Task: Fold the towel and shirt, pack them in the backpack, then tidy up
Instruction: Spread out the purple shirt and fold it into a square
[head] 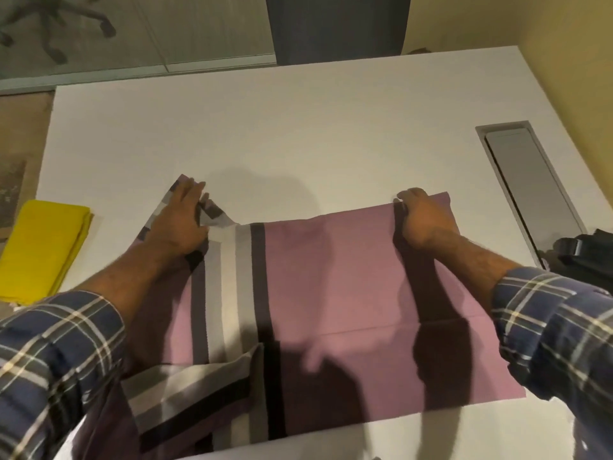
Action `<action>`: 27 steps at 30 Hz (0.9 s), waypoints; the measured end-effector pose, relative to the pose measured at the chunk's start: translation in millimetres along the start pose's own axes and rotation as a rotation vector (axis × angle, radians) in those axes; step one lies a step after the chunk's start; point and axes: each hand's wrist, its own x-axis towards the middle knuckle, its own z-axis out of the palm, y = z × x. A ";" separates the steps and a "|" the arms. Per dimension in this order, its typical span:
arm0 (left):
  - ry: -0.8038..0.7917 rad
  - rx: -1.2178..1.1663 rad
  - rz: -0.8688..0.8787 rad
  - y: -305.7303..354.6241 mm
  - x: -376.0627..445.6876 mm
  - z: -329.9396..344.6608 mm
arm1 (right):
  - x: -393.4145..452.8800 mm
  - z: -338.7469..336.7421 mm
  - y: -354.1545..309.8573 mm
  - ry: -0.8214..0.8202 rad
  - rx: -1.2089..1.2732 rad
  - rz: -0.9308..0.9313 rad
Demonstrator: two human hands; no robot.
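Yellow folded cloth lies far left on the white desk, apart from the work; whether it's the shirt I can't tell. Left hand rests on the striped corner of the mauve towel, fingers mostly straight and pressing the far-left corner down, thumb tucked at a fold. Towel spread mid-desk, near edge hanging off the front. Right hand pinches the far-right edge, fingers curled round the cloth. Dark backpack partly visible at right edge, beside the metal cable hatch. Step: folding the towel, early in task. Next probably needs both far corners drawn evenly toward the near edge, keeping edges aligned.
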 end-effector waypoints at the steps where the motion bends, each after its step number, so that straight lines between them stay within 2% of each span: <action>1: -0.012 -0.018 -0.021 -4.7 5.4 -3.0 | 1.7 -0.2 -2.5 -0.012 0.042 -0.023; 6: -0.287 0.006 -0.023 -20.9 22.0 -22.3 | 5.8 3.8 -4.8 -0.027 0.139 -0.060; 7: -0.299 0.017 -0.020 -23.3 25.1 -27.7 | 5.6 3.4 -2.5 -0.036 0.127 -0.056; 9: -0.206 0.051 -0.076 -27.4 28.2 -36.9 | 4.7 0.8 2.4 -0.052 0.076 -0.052; 12: -0.071 0.012 -0.425 -42.7 24.1 -41.9 | 8.2 -0.3 9.7 -0.037 0.033 -0.023; 14: -0.064 -0.130 -0.557 -51.5 15.9 -36.7 | 10.6 0.9 11.2 -0.007 0.045 0.009; 16: -0.044 -0.233 -0.596 -53.3 8.8 -27.8 | 11.8 2.1 10.0 0.031 0.035 0.041; 19: 0.069 -0.326 -0.672 -48.8 4.7 -20.1 | 12.6 1.8 10.1 0.055 0.000 0.085; 22: 0.044 -0.694 -0.801 -45.4 -3.7 -29.7 | 9.8 1.9 16.7 0.101 0.073 0.106; 25: 0.022 -1.135 -0.838 -45.5 -21.0 -41.9 | -4.4 0.2 21.5 0.180 0.170 0.105; 27: 0.056 -1.250 -0.830 -44.3 -38.0 -44.7 | -18.7 -1.1 23.9 0.243 0.224 0.097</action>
